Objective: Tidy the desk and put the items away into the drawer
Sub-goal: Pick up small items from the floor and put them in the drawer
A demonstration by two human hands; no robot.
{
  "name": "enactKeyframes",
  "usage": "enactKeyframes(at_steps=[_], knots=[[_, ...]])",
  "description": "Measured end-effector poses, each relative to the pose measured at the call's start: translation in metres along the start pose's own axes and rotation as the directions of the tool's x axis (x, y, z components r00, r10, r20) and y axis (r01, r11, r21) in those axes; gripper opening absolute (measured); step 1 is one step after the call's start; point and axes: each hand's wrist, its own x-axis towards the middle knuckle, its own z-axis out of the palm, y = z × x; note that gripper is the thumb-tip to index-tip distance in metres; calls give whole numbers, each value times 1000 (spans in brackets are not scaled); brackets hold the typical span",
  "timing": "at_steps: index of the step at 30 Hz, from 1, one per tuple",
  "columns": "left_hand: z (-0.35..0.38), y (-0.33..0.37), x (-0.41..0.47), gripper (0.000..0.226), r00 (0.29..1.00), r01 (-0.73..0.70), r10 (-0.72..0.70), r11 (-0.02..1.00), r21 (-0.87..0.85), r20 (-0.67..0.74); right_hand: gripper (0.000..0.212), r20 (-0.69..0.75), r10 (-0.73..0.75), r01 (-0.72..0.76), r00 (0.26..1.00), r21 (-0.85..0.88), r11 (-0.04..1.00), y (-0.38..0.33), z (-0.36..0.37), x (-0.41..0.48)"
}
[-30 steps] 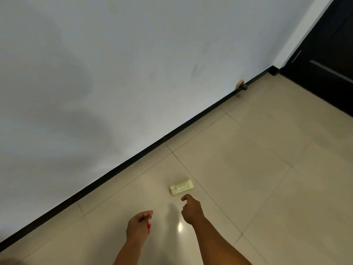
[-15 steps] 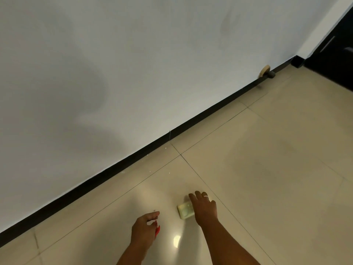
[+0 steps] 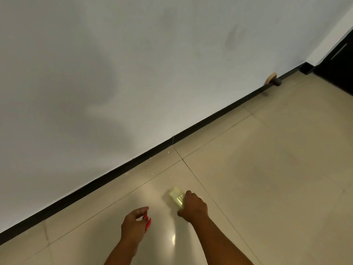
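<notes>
A small pale green rectangular object (image 3: pixel 176 195) sits low over the beige tiled floor (image 3: pixel 267 178), near the black skirting. My right hand (image 3: pixel 193 207) is closed around its near end, and its far end sticks out past my fingers. My left hand (image 3: pixel 133 224) hovers to the left with its fingers curled around a small red object (image 3: pixel 147 221), mostly hidden by the palm. No desk or drawer is in view.
A white wall (image 3: pixel 133 73) with a black skirting board (image 3: pixel 191 131) runs diagonally across the view. A round beige door stop (image 3: pixel 272 78) is at the skirting far right. A dark door (image 3: pixel 340 60) stands at the right edge.
My right hand reached forward, came down over the pale green object and closed on it, turning it lengthwise. My left hand kept the red object and stayed roughly in place.
</notes>
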Motion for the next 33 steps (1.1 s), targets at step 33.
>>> enactKeyframes(at_steps=[33], knots=[[-406,69,-714,22,922,-371,139,584,-722,-362,35,238,-647,252,725,782,570,-265,-226,-769]])
